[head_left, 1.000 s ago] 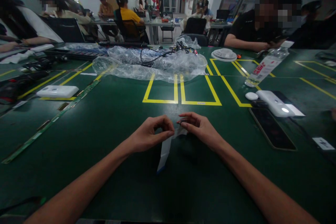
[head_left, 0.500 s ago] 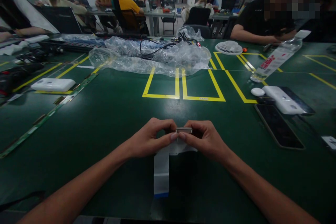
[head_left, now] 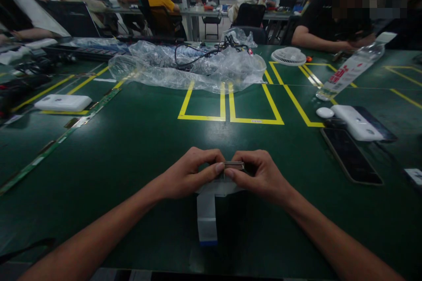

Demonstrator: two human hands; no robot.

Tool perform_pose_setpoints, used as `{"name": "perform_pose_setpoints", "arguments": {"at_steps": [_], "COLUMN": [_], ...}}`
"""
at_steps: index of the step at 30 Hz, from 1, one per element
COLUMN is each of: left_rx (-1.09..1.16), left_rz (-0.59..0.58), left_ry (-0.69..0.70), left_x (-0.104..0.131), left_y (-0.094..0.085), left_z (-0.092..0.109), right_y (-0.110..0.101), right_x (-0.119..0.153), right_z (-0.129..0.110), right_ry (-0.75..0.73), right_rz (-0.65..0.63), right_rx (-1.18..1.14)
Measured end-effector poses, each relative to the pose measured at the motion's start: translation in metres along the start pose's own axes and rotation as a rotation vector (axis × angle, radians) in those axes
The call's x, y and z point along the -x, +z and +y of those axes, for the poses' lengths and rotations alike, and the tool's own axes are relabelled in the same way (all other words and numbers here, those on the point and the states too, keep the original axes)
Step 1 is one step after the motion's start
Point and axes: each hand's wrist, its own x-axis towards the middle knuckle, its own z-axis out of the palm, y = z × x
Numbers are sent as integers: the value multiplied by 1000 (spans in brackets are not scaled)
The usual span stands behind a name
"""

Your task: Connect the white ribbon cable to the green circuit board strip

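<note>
Both hands meet above the green table, pinching the small metallic connector [head_left: 234,165] of a white flat ribbon cable [head_left: 207,217]. My left hand [head_left: 194,171] is closed, its thumb and forefinger on the connector's left end. My right hand [head_left: 255,169] is also closed, thumb below and forefinger above, towards the right end. The cable drops below the fingers in a folded strip with a blue tip. Part of it spreads sideways under the hands. The other fingers are curled out of sight.
A long thin green circuit board [head_left: 59,140] lies to the left near a white device [head_left: 63,102]. Clear plastic wrap [head_left: 184,70] with black cables spreads across the back. On the right are a phone [head_left: 351,156], a white power bank [head_left: 358,123] and a tilted bottle [head_left: 356,68]. A person sits opposite.
The connector and the hanging cable strip have shifted slightly to the right. More of the connector's face shows between my fingers. The camera view has tipped a little downward.
</note>
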Motion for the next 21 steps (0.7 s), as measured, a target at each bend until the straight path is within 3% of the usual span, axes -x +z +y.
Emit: {"name": "perform_pose_setpoints", "arguments": {"at_steps": [21], "left_rx": [2], "left_rz": [18], "left_ry": [-34], "left_x": [-2], "left_y": [3], "left_z": [3], "right_y": [-2], "right_x": [-1], "right_z": [-2], "right_ry": [39], "right_rz": [7], "right_rx": [-104]}}
